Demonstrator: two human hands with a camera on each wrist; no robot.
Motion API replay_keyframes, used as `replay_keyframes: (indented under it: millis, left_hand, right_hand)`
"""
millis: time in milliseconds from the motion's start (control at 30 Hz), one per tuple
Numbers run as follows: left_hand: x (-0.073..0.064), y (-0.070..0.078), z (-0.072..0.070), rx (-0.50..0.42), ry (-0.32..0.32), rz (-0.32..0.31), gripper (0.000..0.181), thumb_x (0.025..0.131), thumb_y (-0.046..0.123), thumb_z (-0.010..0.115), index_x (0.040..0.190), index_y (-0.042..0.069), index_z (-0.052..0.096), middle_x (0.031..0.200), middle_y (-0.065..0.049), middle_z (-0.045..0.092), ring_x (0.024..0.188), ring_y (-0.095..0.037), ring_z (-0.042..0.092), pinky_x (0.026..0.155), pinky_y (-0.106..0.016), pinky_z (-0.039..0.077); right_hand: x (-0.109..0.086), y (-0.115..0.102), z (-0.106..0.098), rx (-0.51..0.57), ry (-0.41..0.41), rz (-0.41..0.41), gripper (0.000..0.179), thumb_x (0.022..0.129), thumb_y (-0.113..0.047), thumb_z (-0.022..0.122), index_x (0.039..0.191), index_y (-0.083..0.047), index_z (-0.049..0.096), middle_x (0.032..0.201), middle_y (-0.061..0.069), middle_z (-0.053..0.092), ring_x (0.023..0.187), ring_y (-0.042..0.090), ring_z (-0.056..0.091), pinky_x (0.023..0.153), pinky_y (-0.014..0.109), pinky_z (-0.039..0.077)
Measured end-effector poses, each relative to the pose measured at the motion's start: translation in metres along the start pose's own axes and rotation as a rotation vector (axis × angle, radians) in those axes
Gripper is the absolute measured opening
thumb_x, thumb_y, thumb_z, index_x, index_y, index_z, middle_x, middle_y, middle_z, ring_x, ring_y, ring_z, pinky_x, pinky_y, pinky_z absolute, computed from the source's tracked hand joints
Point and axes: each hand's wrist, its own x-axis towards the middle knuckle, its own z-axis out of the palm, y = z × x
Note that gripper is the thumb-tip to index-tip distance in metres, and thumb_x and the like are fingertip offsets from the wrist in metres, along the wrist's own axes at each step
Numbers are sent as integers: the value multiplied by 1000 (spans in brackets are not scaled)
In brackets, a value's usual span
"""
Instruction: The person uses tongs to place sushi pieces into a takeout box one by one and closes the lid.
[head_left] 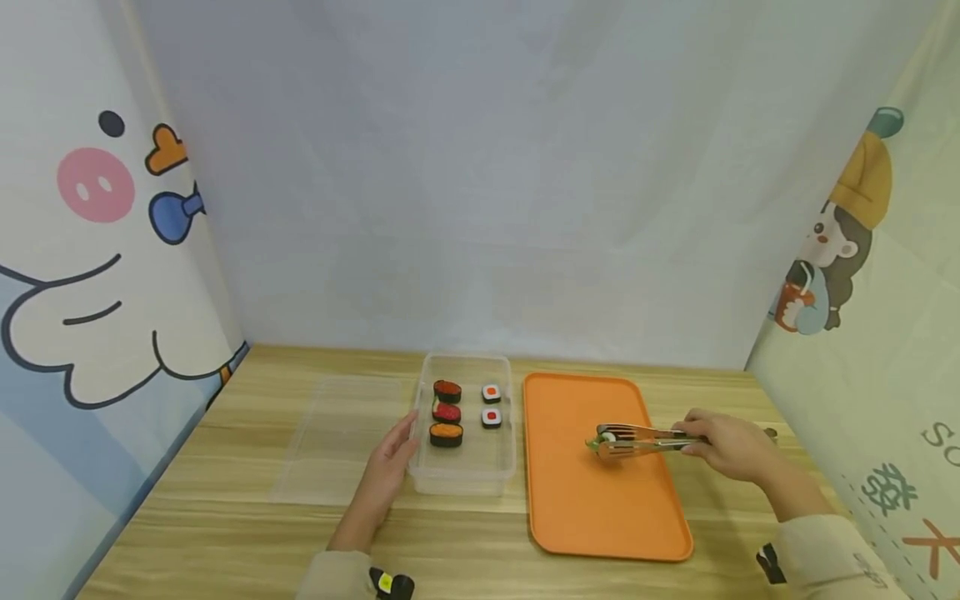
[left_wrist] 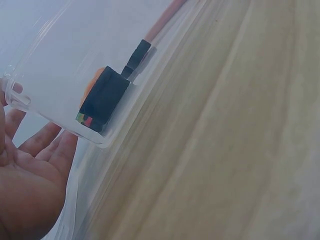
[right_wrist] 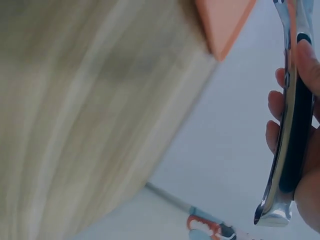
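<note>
My right hand [head_left: 731, 446] grips a pair of metal tongs [head_left: 645, 439] with dark handle grips, also seen in the right wrist view. Between the tong ends, over the orange tray [head_left: 555, 508], is a small piece with green and white parts [head_left: 602, 442], partly hidden by the prongs. My left hand [head_left: 392, 458] touches the left wall of a clear plastic container [head_left: 465, 482], fingers along its outside. Inside stand three oval sushi pieces with dark wraps, one orange-topped [head_left: 446, 434] and two red-topped [head_left: 447, 391], beside two white rolls with red-orange centres [head_left: 491, 417].
Left of the container, a flat clear lid [head_left: 341, 437] lies on the wood-grain table [head_left: 217, 475]. A plain pale curtain [head_left: 480, 208] hangs behind the table, and printed cloths [head_left: 900, 375] hang at both sides.
</note>
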Motion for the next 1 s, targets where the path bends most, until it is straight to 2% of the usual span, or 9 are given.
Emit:
replay_keyframes:
  millis: [300, 533, 767, 1000]
  left_hand:
    - [-1, 0, 1, 7, 11, -13, 48, 105, 15, 44, 151, 8, 35, 155, -19, 27, 141, -35, 25, 114, -47, 21]
    - [-2, 1, 2, 19, 34, -17, 48, 104, 15, 46, 151, 9, 37, 154, -19, 29, 141, -34, 26, 114, -46, 21]
    - [-1, 2, 2, 17, 24, -9, 48, 104, 16, 45, 151, 8, 36, 155, -19, 26, 142, -34, 24, 114, -46, 20]
    - [0, 0, 0, 16, 19, 3, 48, 105, 15, 45, 151, 8, 35, 154, -19, 27, 141, -35, 25, 114, -47, 20]
  right_hand:
    - [35, -35, -16, -28, 57, 4, 28, 87, -12, 72, 111, 2, 71, 92, -3, 60, 63, 1, 43, 50, 23, 36]
    - [69, -62, -21, -2, 58, -19, 29, 90, -14, 69, 115, 1, 70, 94, 0, 61, 65, 5, 45, 53, 27, 38]
    - [106, -90, -13, -8, 64, -69, 30, 92, -15, 69, 117, 0, 69, 100, 2, 62, 67, 6, 50, 55, 26, 41]
    - [130, -107, 0, -9, 9, -42, 30, 93, -19, 68, 118, -4, 70, 99, 0, 61, 66, 7, 47, 53, 25, 38]
